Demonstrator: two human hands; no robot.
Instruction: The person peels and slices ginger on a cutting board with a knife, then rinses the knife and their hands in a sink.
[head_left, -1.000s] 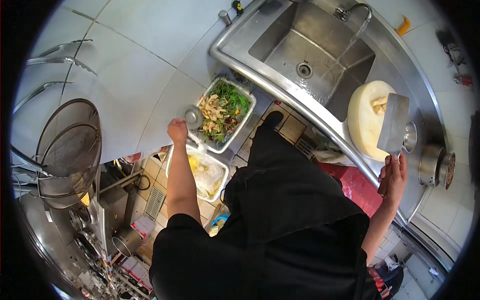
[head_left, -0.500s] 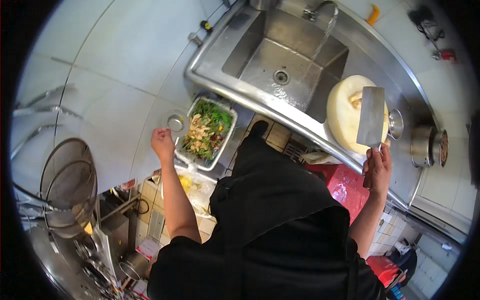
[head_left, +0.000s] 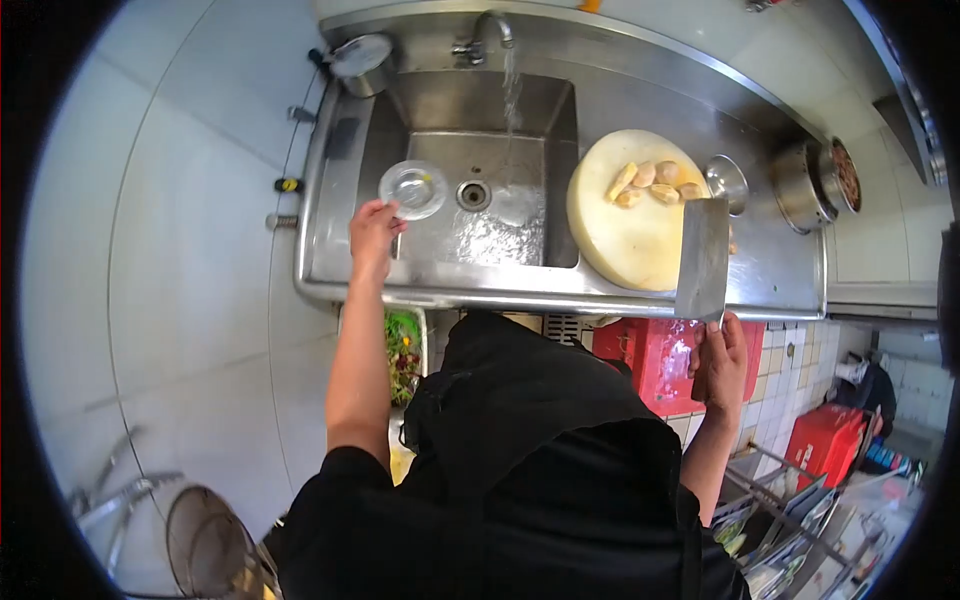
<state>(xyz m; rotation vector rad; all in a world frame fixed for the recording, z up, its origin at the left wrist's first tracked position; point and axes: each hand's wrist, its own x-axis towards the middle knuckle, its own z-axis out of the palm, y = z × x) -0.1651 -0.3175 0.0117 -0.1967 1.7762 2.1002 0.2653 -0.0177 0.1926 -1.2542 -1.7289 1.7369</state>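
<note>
A small clear glass dish (head_left: 413, 189) is being held over the steel sink basin (head_left: 480, 215) by the left hand (head_left: 373, 226), fingers pinching its rim. A broad steel cleaver (head_left: 702, 258) is being gripped by the right hand (head_left: 719, 358), fingers wrapped around the handle, blade overlapping the round pale chopping block (head_left: 628, 222)

I see a stainless steel sink basin (head_left: 470, 225) with water running from a curved chrome tap (head_left: 492, 25). On the bench just right of it lies a round cream chopping block (head_left: 625, 235) carrying pale sliced pieces (head_left: 655, 180). Beyond it stand small steel pots (head_left: 815, 180). Below the bench sits a red plastic crate (head_left: 650, 355).
</note>
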